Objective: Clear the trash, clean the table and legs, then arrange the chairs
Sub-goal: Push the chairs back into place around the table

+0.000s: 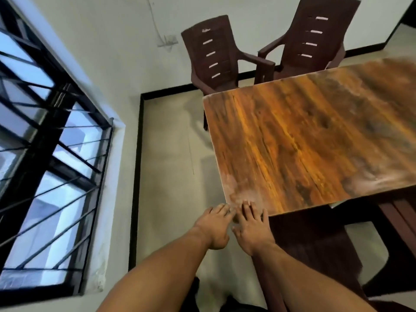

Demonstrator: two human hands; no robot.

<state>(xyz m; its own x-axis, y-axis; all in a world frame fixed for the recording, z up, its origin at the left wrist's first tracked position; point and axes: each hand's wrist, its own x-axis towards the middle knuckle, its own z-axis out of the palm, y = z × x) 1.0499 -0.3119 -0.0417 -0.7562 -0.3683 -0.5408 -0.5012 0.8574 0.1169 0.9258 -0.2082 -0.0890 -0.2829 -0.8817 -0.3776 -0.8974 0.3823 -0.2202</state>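
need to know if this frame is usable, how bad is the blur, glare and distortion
Head view: motion blur smears the window and the far right end of the table; the wide lens bends the window frame and leans the chairs; soft daylight gives only a mild orange sheen on the tabletop, no harsh glare; the left hand and right hand at the near corner look fairly sharp.

Counter [315, 136]: right of centre, running away from the viewer.
Chair one [213, 57]: at the counter's far left corner, back towards the far wall [117, 46].
Chair two [315, 41]: just right of chair one, armrests near each other, behind the counter's far edge.
Chair three [319, 248]: at the counter's near edge, partly under it.
Window [45, 154]: in the left wall.
Floor [166, 176]: between the window wall and the counter.
Left grip [216, 226], right grip [252, 230]: side by side at the counter's near left corner.
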